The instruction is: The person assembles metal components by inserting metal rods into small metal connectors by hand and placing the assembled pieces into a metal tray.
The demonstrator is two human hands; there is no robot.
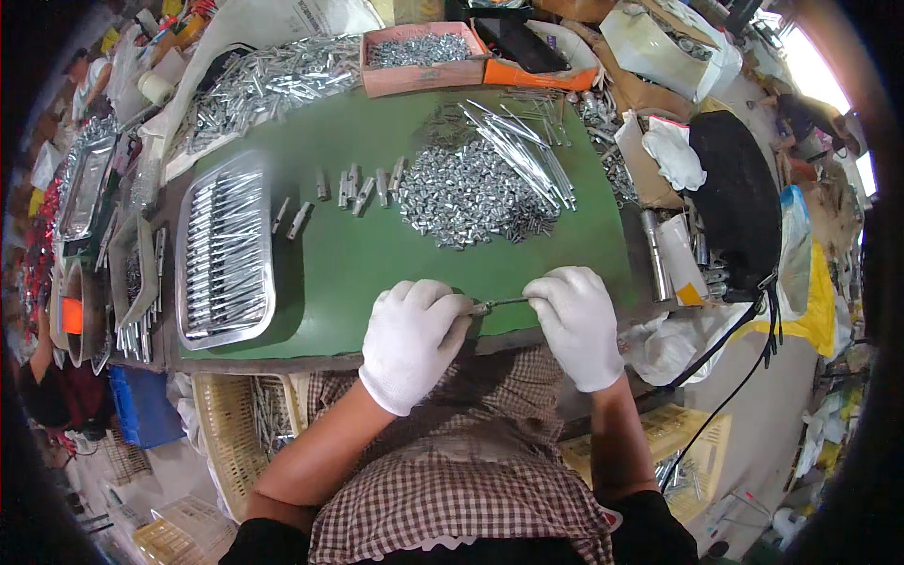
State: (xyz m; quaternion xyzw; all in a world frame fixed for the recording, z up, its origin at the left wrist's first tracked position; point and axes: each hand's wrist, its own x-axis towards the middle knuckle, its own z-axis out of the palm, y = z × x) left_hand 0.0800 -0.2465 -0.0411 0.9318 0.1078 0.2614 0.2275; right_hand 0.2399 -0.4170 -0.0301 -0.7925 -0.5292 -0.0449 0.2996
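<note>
A left hand (414, 339) and a right hand (576, 325), both in white gloves, come together over the near edge of a green-topped bench (348, 282). Between them, roughly level, runs a thin metal rod (510, 301); the left grip pinches it by its thicker, fitting-like end, while the right grip clasps the slim other end between thumb and fingers. Just what the fingers hide at either end cannot be told. Beyond the hands, on the bench, spreads a heap of small metal pieces (452, 198), with a bundle of long thin rods (527, 155) lying slantwise over its right side. To the left of the heap lie several short metal cylinders (356, 188), and farther left a metal tray (267, 306) holds a column of slender rod assemblies (226, 250) laid side by side. At the far edge a pinkish box (428, 80) full of small metal parts stands beside an orange box (556, 81), and left of them lies a broad pile of metal parts (273, 85).
</note>
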